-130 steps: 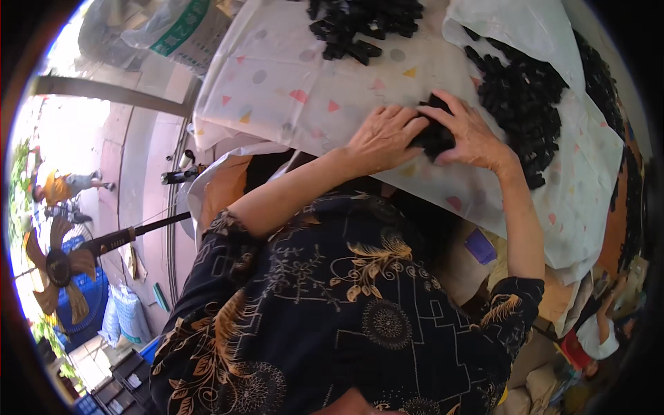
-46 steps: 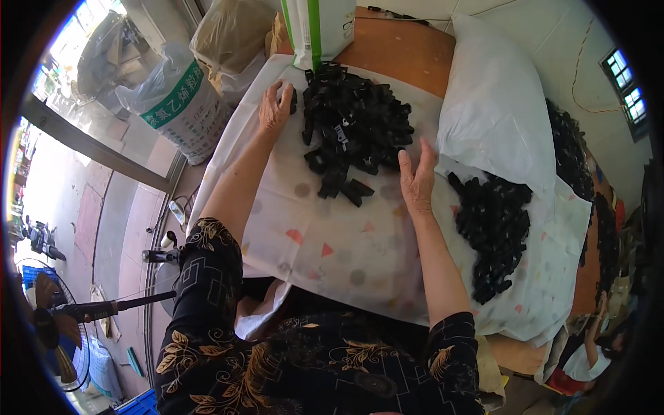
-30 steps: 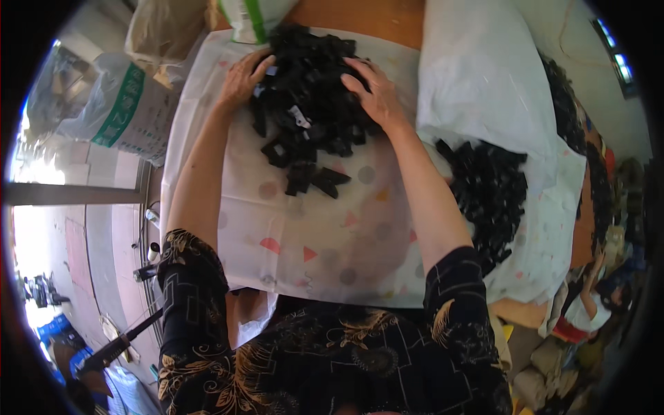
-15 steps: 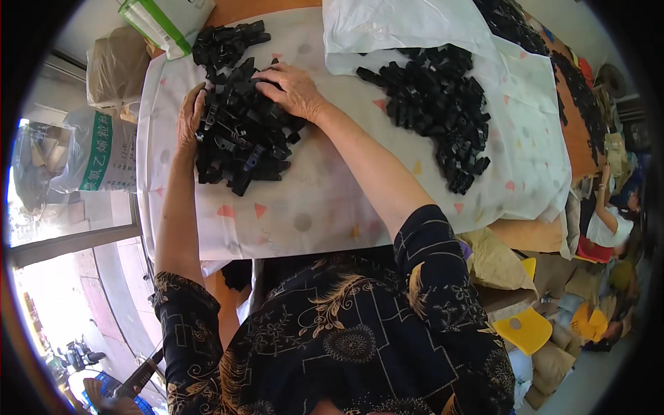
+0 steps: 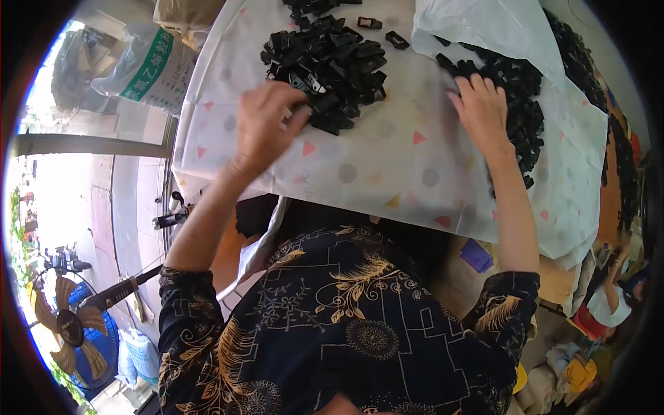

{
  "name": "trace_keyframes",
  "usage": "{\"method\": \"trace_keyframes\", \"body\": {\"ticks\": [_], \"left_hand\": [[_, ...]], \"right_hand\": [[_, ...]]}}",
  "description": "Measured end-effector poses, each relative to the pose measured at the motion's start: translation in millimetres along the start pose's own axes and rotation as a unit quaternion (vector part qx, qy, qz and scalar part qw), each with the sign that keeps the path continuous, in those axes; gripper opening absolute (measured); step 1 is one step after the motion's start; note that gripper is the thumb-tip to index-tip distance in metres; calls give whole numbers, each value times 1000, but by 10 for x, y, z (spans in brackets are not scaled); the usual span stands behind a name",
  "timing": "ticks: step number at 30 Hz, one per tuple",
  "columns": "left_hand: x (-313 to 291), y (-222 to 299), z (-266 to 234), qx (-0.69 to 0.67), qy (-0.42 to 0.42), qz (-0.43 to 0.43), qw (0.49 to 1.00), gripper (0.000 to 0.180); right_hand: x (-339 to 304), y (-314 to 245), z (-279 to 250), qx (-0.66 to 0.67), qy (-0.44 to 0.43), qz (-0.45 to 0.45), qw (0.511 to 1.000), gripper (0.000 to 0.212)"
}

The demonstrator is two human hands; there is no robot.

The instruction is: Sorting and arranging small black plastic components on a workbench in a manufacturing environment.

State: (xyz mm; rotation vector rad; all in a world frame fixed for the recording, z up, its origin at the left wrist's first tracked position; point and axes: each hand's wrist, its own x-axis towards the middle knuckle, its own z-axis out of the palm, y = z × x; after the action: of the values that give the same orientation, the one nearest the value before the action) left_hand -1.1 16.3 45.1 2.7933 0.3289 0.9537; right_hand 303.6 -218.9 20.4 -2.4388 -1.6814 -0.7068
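A heap of small black plastic parts (image 5: pixel 332 66) lies on the patterned tablecloth, left of the middle. My left hand (image 5: pixel 266 128) is at its near left edge, fingers bent and smeared by motion. Whether anything is between those fingers I cannot make out. To the right is a second heap of black parts (image 5: pixel 524 128), partly under a white plastic sheet (image 5: pixel 484 28). My right hand (image 5: pixel 483 114) rests at this heap's left side, palm down, fingers spread and touching the parts. Two loose parts (image 5: pixel 397 40) lie between the heaps.
More black parts (image 5: pixel 315 7) lie at the far edge. Bulky plastic bags (image 5: pixel 155 69) stand left of the table. A fan (image 5: pixel 69 325) is at the lower left. Another person (image 5: pixel 607 304) sits at the far right, beside a long row of black parts (image 5: pixel 581 62).
Both hands were on the left heap. My right hand has moved over to the right heap; my left has drawn back to the left heap's near edge. The view has shifted.
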Motion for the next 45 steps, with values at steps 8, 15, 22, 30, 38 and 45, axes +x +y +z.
{"method": "trace_keyframes", "body": {"ticks": [8,15,22,30,38,45], "left_hand": [[-150,214,380,58,-78,85,992,22],[-244,170,324,94,-105,67,988,17],[-185,482,338,-148,-85,-61,983,13],[-245,729,798,-253,-117,-84,957,19],[-326,716,681,-281,-171,-203,922,30],[-289,748,752,-179,-214,-84,957,34]], "right_hand": [[-459,-155,-187,92,-62,-3,994,38],[-595,-119,-247,326,-76,78,939,43],[-527,-290,-210,163,-45,-2,986,34],[-571,-213,-154,146,-46,13,988,26],[-635,-217,-176,172,-50,72,981,19],[-632,-244,-124,250,-50,133,958,24]]}}
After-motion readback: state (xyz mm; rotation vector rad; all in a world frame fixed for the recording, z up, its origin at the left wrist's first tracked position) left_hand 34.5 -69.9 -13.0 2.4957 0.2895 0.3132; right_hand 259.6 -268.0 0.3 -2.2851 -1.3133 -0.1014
